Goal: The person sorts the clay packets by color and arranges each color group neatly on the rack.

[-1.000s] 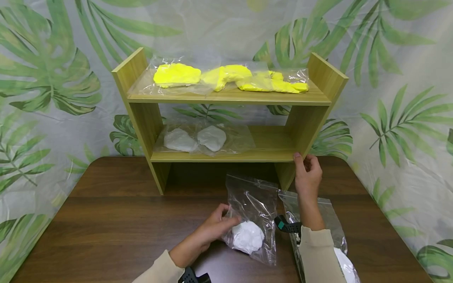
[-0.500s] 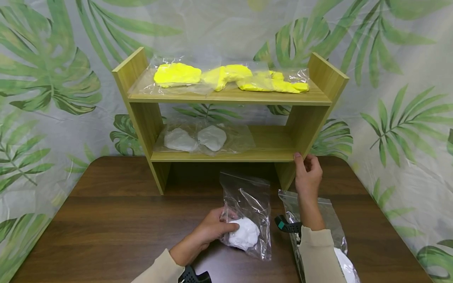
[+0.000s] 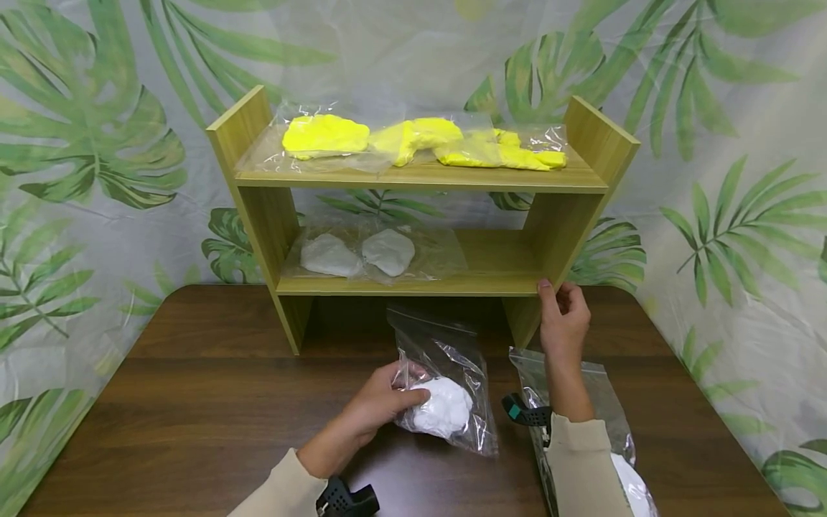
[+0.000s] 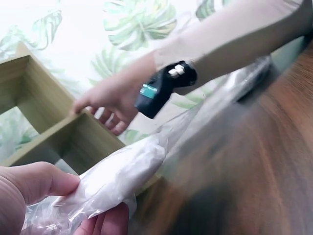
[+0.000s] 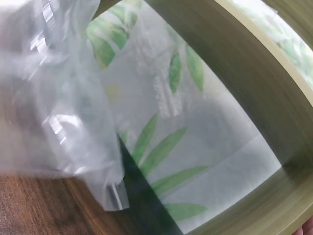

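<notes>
My left hand (image 3: 381,398) pinches a clear zip bag (image 3: 446,337) with a white clay-like lump (image 3: 442,407) inside. In the left wrist view the thumb lies on top of the lump (image 4: 117,169) and the fingers are underneath. The bag is just in front of the shelf's bottom opening. At the right side panel of the small wooden shelf (image 3: 407,289), my right hand (image 3: 564,319) grips the edge, thumb at the front by the middle board. Part of its fingers is hidden. The right wrist view catches the clear bag (image 5: 63,112) beside the shelf frame (image 5: 215,63).
Bagged yellow lumps (image 3: 326,136) lie across the top board. Two bagged white lumps (image 3: 388,251) are at the left of the middle board. Another clear bag (image 3: 591,384) with white contents lies on the brown table (image 3: 194,402) under the right forearm. A leaf-print cloth (image 3: 711,215) hangs behind.
My left hand has moved up and slightly left with the bag, toward the shelf, and its thumb now lies over the lump. The right hand stays at the side panel.
</notes>
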Demonstrator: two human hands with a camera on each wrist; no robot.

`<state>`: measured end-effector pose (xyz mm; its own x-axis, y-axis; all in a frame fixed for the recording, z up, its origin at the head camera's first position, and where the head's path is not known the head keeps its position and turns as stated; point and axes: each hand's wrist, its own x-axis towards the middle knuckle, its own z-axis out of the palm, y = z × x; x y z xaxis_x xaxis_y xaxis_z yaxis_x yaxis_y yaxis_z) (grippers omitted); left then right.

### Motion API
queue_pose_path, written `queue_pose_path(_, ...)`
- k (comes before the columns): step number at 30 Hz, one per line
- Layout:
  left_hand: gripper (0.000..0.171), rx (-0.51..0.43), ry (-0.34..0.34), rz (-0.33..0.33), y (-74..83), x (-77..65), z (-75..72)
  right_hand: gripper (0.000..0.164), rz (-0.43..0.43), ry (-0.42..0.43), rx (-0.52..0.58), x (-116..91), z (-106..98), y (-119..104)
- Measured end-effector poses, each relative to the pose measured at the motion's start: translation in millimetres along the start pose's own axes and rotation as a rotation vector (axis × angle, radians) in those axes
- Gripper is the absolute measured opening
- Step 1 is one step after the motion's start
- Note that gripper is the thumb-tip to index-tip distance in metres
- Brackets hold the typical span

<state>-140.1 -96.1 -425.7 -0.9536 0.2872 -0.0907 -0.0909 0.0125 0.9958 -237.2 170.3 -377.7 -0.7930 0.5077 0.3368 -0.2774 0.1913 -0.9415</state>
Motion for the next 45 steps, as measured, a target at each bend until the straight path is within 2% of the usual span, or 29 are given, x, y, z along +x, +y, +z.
queue_pose_path(6,0.031,-0.062,-0.007,0.007,13.1,-3.7,-3.8,0.023,0.034,-0.026,0.000,-1.5,-1.9,-6.5)
queue_pose_path(13,0.033,-0.141,-0.038,-0.001,28.2,-10.3,-7.5,0.020,0.031,-0.057,0.005,-14.1,-3.0,-32.4)
queue_pose_path(23,0.039,-0.166,-0.073,0.009,49.0,-23.9,-8.7,0.018,0.050,-0.051,-0.011,-15.6,-3.2,-35.4)
queue_pose_path(30,0.045,-0.176,-0.090,0.017,61.4,-33.0,-7.3,0.024,0.025,-0.047,-0.007,-17.1,-1.7,-37.4)
queue_pose_path(45,0.043,-0.206,-0.162,0.116,79.8,-53.8,-6.9,0.024,0.017,-0.042,-0.011,-16.4,-2.0,-36.1)
